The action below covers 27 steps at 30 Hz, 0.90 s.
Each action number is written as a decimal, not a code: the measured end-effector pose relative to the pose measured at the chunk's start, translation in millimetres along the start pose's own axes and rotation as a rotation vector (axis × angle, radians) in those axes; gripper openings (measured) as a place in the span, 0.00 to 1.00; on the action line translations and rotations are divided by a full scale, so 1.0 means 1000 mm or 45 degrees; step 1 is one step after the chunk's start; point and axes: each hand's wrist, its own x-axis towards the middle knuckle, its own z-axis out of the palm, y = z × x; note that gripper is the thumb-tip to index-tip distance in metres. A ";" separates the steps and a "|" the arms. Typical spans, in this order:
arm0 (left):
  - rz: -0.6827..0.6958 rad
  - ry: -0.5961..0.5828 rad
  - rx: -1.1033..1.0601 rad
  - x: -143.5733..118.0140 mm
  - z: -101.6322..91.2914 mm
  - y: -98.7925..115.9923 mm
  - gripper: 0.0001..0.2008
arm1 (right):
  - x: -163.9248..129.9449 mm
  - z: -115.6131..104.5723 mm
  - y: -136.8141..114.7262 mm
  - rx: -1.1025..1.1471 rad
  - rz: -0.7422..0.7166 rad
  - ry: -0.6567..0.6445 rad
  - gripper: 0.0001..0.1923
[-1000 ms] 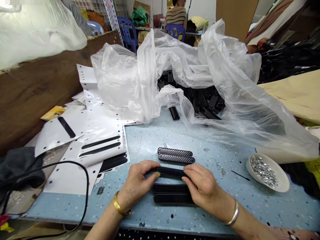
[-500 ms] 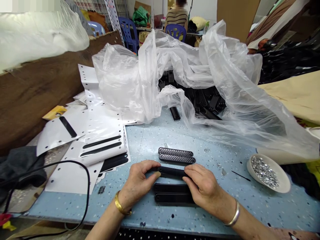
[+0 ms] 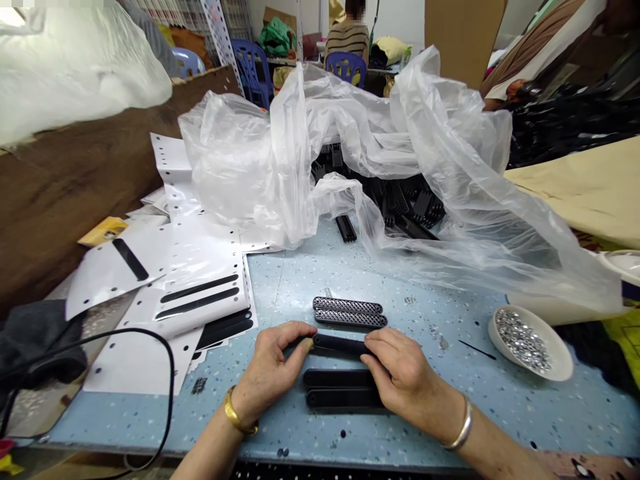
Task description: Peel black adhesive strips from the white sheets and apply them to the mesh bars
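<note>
At the near side of the blue speckled desk (image 3: 280, 430), a gold-coloured bangle (image 3: 233, 415) circles the left wrist and a silver-coloured one the right. Two plain black pieces (image 3: 340, 399) lie side by side on the desk, their right ends covered by the right hand (image 3: 405, 367). Just beyond them is a slim black bar (image 3: 340, 345), raised between both hands: the left hand (image 3: 274, 358) has its grip closed on one end, thumb against fingers, and the right hand's grip pinches the other. To the right stands a white bowl (image 3: 563, 369) of small shiny metal parts (image 3: 523, 340), with a thin black stick (image 3: 477, 349) near it. Left of the hands, white sheets (image 3: 135, 357) carry long black strips (image 3: 200, 305). Past the bar, two pieces with a lattice surface (image 3: 349, 317) lie together. Farther off, a crumpled clear plastic bag (image 3: 240, 167) surrounds a heap of black parts (image 3: 400, 200). Behind it are blue chairs (image 3: 253, 67) and a person in a striped top (image 3: 346, 41).
</note>
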 end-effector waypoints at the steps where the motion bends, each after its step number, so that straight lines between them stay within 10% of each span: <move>1: 0.008 -0.004 -0.007 0.001 0.000 0.001 0.10 | 0.000 0.000 0.000 0.005 0.002 -0.005 0.11; 27: -0.303 0.046 -0.173 0.010 0.005 0.010 0.13 | -0.002 0.002 -0.004 0.073 0.080 0.029 0.08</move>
